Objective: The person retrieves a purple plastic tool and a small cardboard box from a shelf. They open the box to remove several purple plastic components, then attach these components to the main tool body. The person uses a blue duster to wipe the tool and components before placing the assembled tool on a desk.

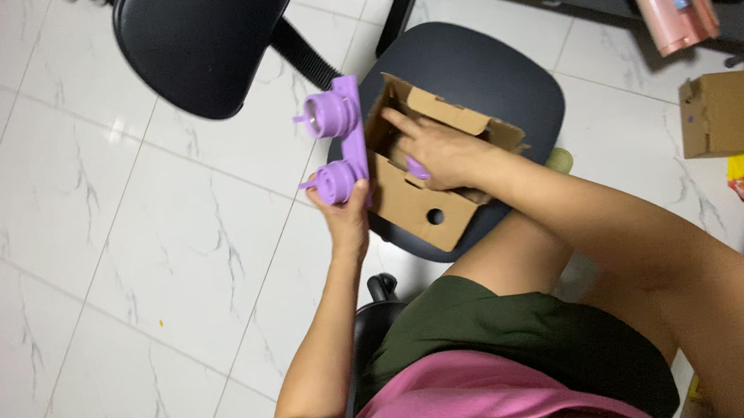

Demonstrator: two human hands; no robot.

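Your left hand (346, 214) is gripping a purple plastic piece (340, 146) with two round knobs, while your right hand (437, 151) is reaching, fingers spread, into an open cardboard box (414, 203) on a dark stool (488, 69).

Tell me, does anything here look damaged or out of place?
Nothing looks damaged or spilled. The left hand holds a purple plastic piece upright beside an open cardboard box on a chair seat, while the right hand reaches into it.

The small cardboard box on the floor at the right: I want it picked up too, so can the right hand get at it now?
Probably not: the right hand is inside the open box on the chair, with the small box well off.
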